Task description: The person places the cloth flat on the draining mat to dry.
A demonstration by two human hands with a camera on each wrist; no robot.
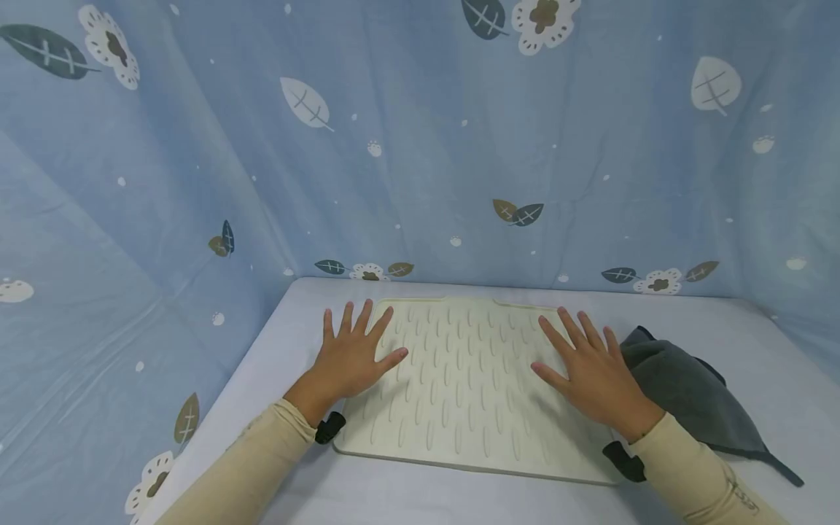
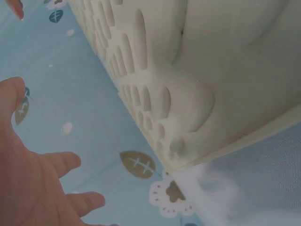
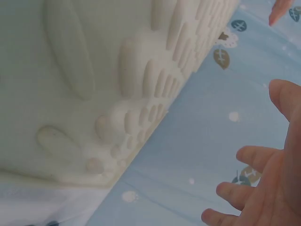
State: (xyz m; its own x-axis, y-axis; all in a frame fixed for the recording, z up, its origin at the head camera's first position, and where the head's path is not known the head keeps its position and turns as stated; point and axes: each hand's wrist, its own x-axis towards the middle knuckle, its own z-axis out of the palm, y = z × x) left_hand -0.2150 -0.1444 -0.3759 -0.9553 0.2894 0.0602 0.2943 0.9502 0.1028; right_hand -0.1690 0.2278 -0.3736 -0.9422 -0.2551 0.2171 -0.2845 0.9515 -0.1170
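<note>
A cream rectangular mat (image 1: pixel 459 394) with rows of raised oval ridges lies flat on the white surface. Over its left side my left hand (image 1: pixel 351 361) is held with fingers spread, palm down and holding nothing. My right hand (image 1: pixel 593 379) is spread the same way above the right side of the mat, also holding nothing. Both wrist views show a gap between the palm and the ridged mat (image 2: pixel 141 42). A dark grey cloth (image 1: pixel 689 397) lies bunched just right of the mat, partly behind my right hand and forearm.
The white tabletop (image 1: pixel 302 321) extends around the mat. A blue curtain (image 1: pixel 420 168) printed with leaves and flowers hangs behind it and along the left side. Small black devices (image 1: pixel 330 428) are strapped at both wrists, by the beige sleeves (image 1: pixel 256 459).
</note>
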